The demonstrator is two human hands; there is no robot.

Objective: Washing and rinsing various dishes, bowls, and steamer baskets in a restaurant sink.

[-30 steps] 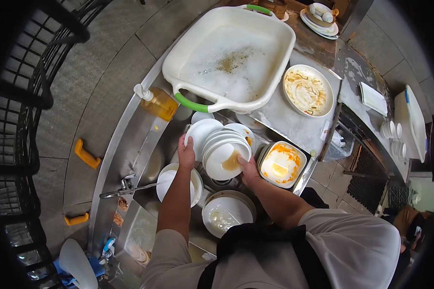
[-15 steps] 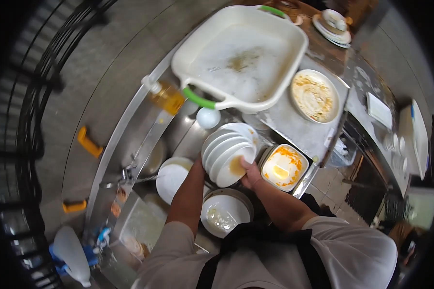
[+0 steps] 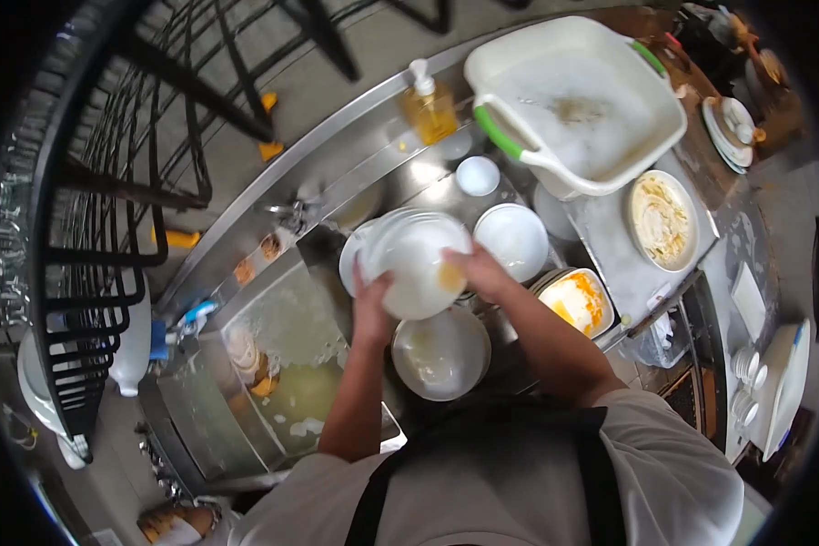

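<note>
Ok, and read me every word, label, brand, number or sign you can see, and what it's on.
None: no text can be read.
Stack of white dishes in the left hand and right hand: no lettering shows.
Amber pump bottle: no legible label.
White bin, far right: its blue mark is too small or blurred to make out.

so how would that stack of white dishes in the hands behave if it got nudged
The stack of white dishes might slide apart, as separate pieces are held between the left hand and right hand. The brownish residue could make it slippery. Its smooth, even roundness suggests stiff, possibly breakable ware.
</note>
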